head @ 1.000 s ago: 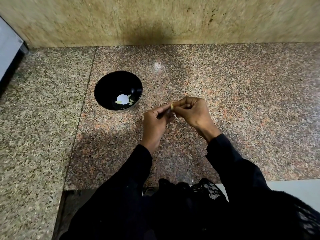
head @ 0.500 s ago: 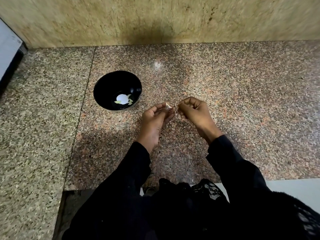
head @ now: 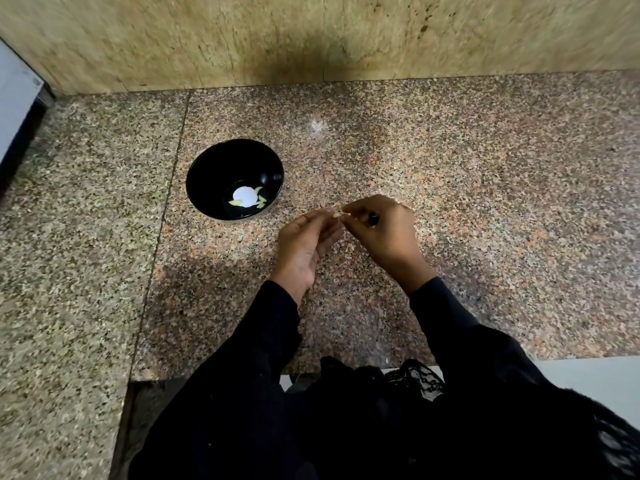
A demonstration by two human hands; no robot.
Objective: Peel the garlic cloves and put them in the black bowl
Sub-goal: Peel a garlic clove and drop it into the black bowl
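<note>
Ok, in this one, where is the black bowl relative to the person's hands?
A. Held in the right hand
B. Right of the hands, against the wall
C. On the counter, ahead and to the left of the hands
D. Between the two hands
C: the black bowl stands on the counter, left of and beyond the left hand and right hand.

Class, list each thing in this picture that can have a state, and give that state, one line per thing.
black bowl: upright on the counter, holding a few pale garlic pieces
garlic clove: pinched between the fingertips of both hands, off the counter
left hand: holds the clove at its fingertips, palm showing
right hand: fingers curled, pinching the clove
</note>
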